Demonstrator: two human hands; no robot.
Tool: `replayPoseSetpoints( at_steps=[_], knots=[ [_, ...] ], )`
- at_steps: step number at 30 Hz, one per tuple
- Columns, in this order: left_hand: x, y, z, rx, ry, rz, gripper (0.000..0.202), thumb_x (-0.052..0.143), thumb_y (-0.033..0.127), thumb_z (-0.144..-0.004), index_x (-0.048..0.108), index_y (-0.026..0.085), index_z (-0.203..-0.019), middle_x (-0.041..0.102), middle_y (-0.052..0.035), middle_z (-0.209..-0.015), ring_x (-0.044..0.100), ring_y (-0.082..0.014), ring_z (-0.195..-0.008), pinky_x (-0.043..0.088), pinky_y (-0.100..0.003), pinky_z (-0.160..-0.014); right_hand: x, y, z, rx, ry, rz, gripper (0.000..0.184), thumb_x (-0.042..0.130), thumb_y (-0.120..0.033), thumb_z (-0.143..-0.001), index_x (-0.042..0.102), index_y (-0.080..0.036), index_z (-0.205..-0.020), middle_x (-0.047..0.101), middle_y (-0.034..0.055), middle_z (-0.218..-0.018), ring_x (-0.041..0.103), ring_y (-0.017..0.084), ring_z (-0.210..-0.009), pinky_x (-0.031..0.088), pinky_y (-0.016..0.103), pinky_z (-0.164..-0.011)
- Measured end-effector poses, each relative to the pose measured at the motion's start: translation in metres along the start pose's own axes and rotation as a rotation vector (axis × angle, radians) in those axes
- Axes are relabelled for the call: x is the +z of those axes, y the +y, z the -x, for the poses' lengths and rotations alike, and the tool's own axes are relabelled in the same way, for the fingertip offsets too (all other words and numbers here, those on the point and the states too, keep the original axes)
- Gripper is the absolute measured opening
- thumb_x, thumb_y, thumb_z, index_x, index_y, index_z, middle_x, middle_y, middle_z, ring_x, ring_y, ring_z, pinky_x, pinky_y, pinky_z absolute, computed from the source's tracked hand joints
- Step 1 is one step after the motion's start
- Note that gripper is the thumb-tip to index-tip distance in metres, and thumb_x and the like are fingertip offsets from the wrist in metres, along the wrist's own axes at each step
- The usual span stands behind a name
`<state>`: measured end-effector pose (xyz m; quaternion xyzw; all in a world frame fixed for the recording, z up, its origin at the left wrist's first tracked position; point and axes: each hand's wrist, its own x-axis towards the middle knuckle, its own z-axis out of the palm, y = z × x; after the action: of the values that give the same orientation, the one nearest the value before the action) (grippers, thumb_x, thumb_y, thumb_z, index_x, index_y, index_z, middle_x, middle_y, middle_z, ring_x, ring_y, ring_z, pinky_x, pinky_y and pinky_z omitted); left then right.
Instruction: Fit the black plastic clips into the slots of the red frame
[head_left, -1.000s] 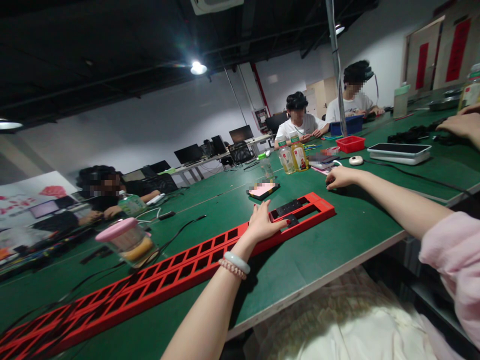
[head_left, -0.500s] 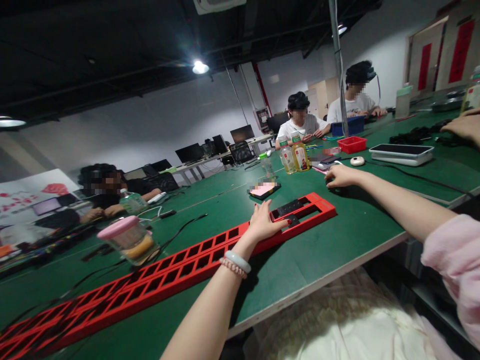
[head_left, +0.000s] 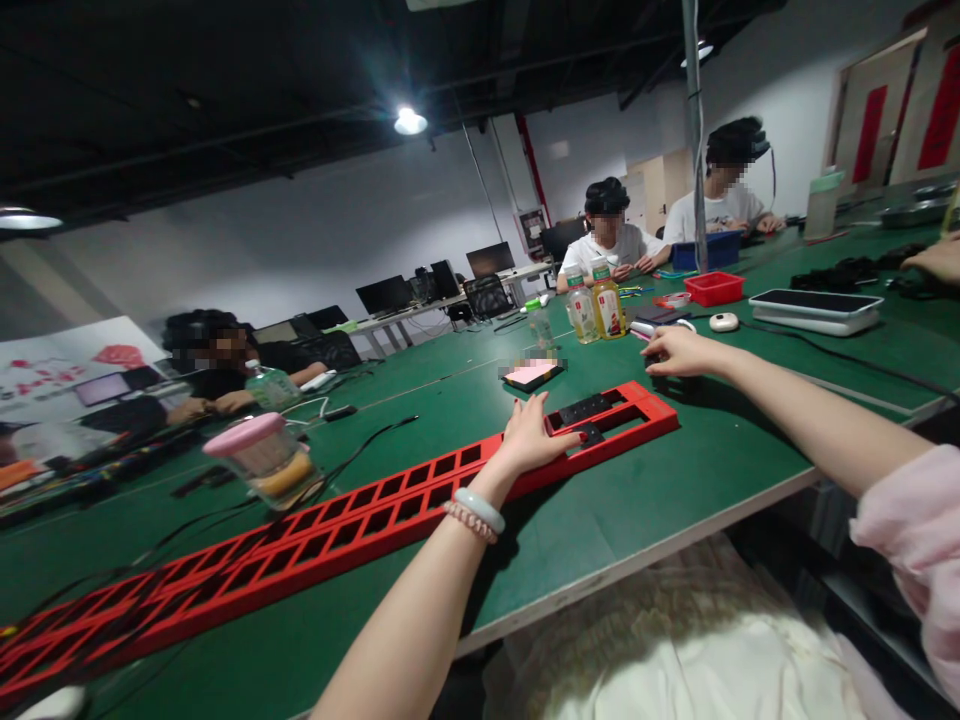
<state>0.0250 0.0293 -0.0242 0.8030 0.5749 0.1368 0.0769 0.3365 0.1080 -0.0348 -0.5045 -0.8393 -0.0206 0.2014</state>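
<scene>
Right hand [head_left: 681,352] hides whatever small dark thing it covers.

My left hand [head_left: 534,440] lies on the rack [head_left: 360,520], which runs across the table [head_left: 675,480] from far left to centre. My right hand [head_left: 675,352] rests beyond the rack's right end, before two bottles [head_left: 596,305]. A jar [head_left: 262,462] stands behind the rack, left.

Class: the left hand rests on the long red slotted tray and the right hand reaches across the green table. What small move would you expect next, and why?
Probably the right hand closes on a small dark part beneath it and carries it back to the red tray. The left hand lies flat on the tray beside slots already holding black parts, while many slots remain empty.
</scene>
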Motion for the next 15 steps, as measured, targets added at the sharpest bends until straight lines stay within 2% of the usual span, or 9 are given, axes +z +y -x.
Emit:
replayPoseSetpoints(
  at_steps=[3, 6, 8, 11, 15],
  knots=[
    [-0.001, 0.003, 0.001, -0.006, -0.005, -0.004, 0.098, 0.056, 0.067, -0.060, 0.024, 0.014, -0.135, 0.025, -0.0131, -0.142, 0.008, -0.0390, -0.131, 0.016, -0.047, -0.106, -0.002, -0.022, 0.006, -0.108, 0.091, -0.087, 0.038, 0.056, -0.033, -0.074, 0.065, -0.013, -0.105, 0.058, 0.0130, -0.102, 0.055, 0.023, -0.094, 0.041, 0.032, -0.087],
    [0.000, 0.004, 0.001, 0.010, 0.006, -0.018, 0.097, 0.056, 0.067, -0.060, 0.025, 0.014, -0.135, 0.027, -0.0136, -0.141, 0.011, -0.0382, -0.131, 0.017, -0.048, -0.105, -0.005, -0.049, 0.013, -0.236, 0.142, -0.207, 0.040, 0.057, -0.034, -0.075, 0.060, -0.018, -0.111, 0.057, 0.0105, -0.100, 0.055, 0.022, -0.092, 0.043, 0.035, -0.085],
    [0.002, 0.003, -0.001, 0.027, 0.022, -0.028, 0.097, 0.056, 0.068, -0.060, 0.026, 0.013, -0.134, 0.029, -0.0148, -0.140, 0.016, -0.0370, -0.130, 0.018, -0.048, -0.105, -0.008, -0.066, 0.017, -0.308, 0.135, -0.283, 0.042, 0.059, -0.037, -0.074, 0.059, -0.019, -0.112, 0.057, 0.0097, -0.099, 0.056, 0.021, -0.090, 0.044, 0.035, -0.083],
    [0.005, 0.000, -0.004, 0.045, 0.051, -0.025, 0.097, 0.056, 0.069, -0.059, 0.027, 0.014, -0.133, 0.031, -0.0154, -0.138, 0.020, -0.0358, -0.129, 0.020, -0.047, -0.105, -0.010, -0.089, 0.023, -0.374, 0.102, -0.377, 0.038, 0.061, -0.040, -0.072, 0.062, -0.017, -0.103, 0.057, 0.0087, -0.096, 0.056, 0.020, -0.087, 0.045, 0.033, -0.080],
    [0.006, 0.000, -0.005, 0.051, 0.084, 0.000, 0.097, 0.059, 0.069, -0.055, 0.030, 0.016, -0.132, 0.031, -0.0141, -0.138, 0.019, -0.0374, -0.129, 0.021, -0.049, -0.103, -0.008, -0.107, 0.030, -0.406, 0.020, -0.505, 0.035, 0.064, -0.040, -0.069, 0.063, -0.017, -0.097, 0.056, 0.0069, -0.092, 0.056, 0.016, -0.078, 0.047, 0.029, -0.072]
  ],
)
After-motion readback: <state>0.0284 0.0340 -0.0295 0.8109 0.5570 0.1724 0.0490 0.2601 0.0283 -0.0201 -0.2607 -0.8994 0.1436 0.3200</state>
